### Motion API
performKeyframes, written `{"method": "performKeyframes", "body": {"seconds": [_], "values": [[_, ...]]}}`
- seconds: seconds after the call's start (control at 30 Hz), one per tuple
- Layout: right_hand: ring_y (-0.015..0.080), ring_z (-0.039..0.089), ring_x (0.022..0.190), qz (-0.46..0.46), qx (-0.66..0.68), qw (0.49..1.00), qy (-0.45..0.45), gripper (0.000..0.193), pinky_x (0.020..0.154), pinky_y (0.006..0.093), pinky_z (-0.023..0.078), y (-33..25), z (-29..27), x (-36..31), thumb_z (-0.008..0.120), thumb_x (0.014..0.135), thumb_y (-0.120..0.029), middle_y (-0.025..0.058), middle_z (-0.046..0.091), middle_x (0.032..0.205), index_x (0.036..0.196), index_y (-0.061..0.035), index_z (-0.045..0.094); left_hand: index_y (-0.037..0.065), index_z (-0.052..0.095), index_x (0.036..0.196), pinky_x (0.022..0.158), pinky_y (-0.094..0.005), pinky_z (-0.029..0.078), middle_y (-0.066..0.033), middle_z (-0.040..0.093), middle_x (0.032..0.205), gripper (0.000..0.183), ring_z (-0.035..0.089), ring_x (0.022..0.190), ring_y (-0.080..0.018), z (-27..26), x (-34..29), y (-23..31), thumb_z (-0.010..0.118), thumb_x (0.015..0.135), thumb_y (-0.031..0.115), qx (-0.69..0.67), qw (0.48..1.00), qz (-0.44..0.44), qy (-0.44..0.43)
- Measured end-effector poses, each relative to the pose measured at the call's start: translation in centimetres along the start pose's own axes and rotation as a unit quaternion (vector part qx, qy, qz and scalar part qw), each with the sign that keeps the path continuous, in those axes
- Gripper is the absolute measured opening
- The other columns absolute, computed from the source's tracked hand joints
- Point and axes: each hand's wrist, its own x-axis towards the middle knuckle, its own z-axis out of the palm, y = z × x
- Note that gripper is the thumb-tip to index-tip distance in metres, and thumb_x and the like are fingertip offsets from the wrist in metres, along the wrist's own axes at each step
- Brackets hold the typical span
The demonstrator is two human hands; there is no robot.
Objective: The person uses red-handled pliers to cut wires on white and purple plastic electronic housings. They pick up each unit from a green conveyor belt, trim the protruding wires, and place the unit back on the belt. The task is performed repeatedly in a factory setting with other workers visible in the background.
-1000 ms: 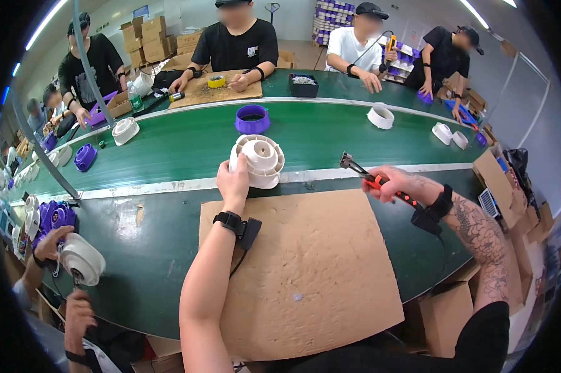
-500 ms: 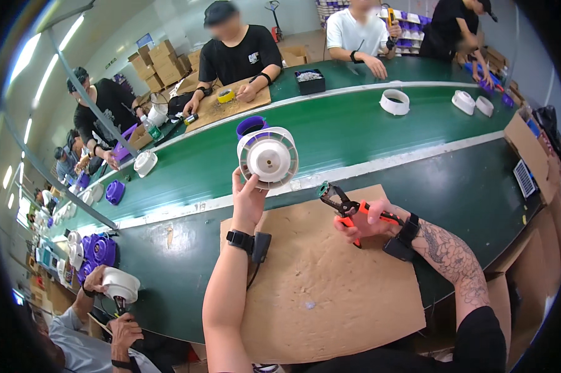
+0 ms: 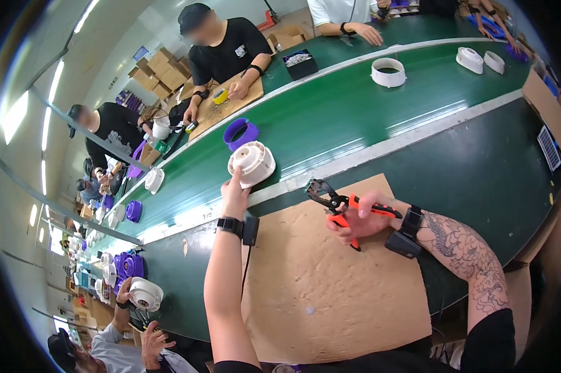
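Observation:
My left hand [image 3: 233,194] is stretched forward and grips the near edge of a white round plastic housing [image 3: 253,163] with a stepped centre. The housing is over the near side of the green conveyor belt; whether it touches the belt I cannot tell. Just behind it stands a purple ring-shaped part [image 3: 241,133]. In my right hand [image 3: 369,222] is a pair of pliers [image 3: 338,201] with orange and black handles, its jaws apart and pointing up and left. Nothing is between the jaws. Under the pliers lies a cardboard sheet [image 3: 336,298].
White rings and housings [image 3: 388,73] ride on the belt [image 3: 318,124]. A co-worker [image 3: 147,320] at lower left handles a white housing [image 3: 147,293], next to purple housings [image 3: 129,266]. Across the belt a person [image 3: 227,53] sits near a black box [image 3: 300,64]. A cardboard box [image 3: 547,109] stands right.
The white housing has tilted from facing me and moved lower and left, toward the belt, in my left hand. My right hand with the pliers has shifted slightly left. The view has turned.

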Motion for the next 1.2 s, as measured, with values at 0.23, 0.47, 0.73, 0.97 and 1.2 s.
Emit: {"method": "performKeyframes", "body": {"seconds": [0.23, 0.47, 0.73, 0.97, 1.2], "values": [[0.0197, 0.051, 0.086, 0.002, 0.019, 1.0, -0.015, 0.059, 0.087, 0.0347, 0.039, -0.2, 0.1, -0.1, 0.066, 0.066, -0.028, 0.006, 0.058, 0.095, 0.118, -0.0012, 0.059, -0.005, 0.079, 0.11, 0.087, -0.039, 0.056, -0.018, 0.078, 0.1, 0.079, 0.075, 0.096, -0.0296, 3.5, 6.8, 0.5, 0.068, 0.09, 0.071, 0.453, 0.885, 0.103, 0.029], [0.0207, 0.053, 0.086, -0.009, 0.023, 1.0, 0.005, 0.058, 0.087, 0.0343, 0.042, -0.1, -0.2, -0.6, 0.064, 0.068, -0.026, 0.0069, 0.062, 0.094, 0.118, 0.0012, 0.061, 0.0, 0.073, 0.127, 0.092, -0.0324, 0.052, -0.0091, 0.072, 0.118, 0.055, 0.064, 0.106, -0.0166, 10.7, 2.9, -0.4, 0.065, 0.104, 0.05, 0.209, 0.954, 0.11, -0.187], [0.0216, 0.055, 0.087, -0.009, 0.03, 0.999, -0.029, 0.058, 0.088, 0.0354, 0.042, -0.1, -0.1, -0.3, 0.065, 0.067, -0.027, 0.008, 0.062, 0.095, 0.117, 0.0022, 0.06, -0.002, 0.063, 0.135, 0.102, -0.0372, 0.053, -0.0102, 0.066, 0.131, 0.041, 0.063, 0.121, -0.02, 10.0, -10.0, 2.9, 0.073, 0.096, 0.008, 0.019, 0.81, 0.025, -0.586], [0.0239, 0.059, 0.089, -0.022, 0.073, 0.997, 0.012, 0.054, 0.092, 0.0376, 0.045, -0.5, 0.5, -1.0, 0.065, 0.072, -0.028, 0.0114, 0.064, 0.098, 0.116, 0.0027, 0.063, -0.005, 0.077, 0.108, 0.077, -0.0289, 0.059, -0.008, 0.078, 0.094, 0.018, 0.073, 0.085, -0.0139, 10.2, -6.9, 3.5, 0.075, 0.094, 0.006, 0.146, 0.905, 0.099, -0.387], [0.0256, 0.062, 0.093, -0.026, 0.085, 0.996, 0.023, 0.046, 0.094, 0.0396, 0.048, 0.0, -0.5, -0.6, 0.061, 0.079, -0.028, 0.0132, 0.067, 0.104, 0.115, 0.0009, 0.066, 0.0, 0.079, 0.115, 0.083, -0.0356, 0.061, -0.0156, 0.081, 0.099, 0.048, 0.078, 0.088, -0.0234, 4.1, 4.9, 1.7, 0.088, 0.082, 0.035, 0.524, 0.797, 0.297, -0.029]]}}
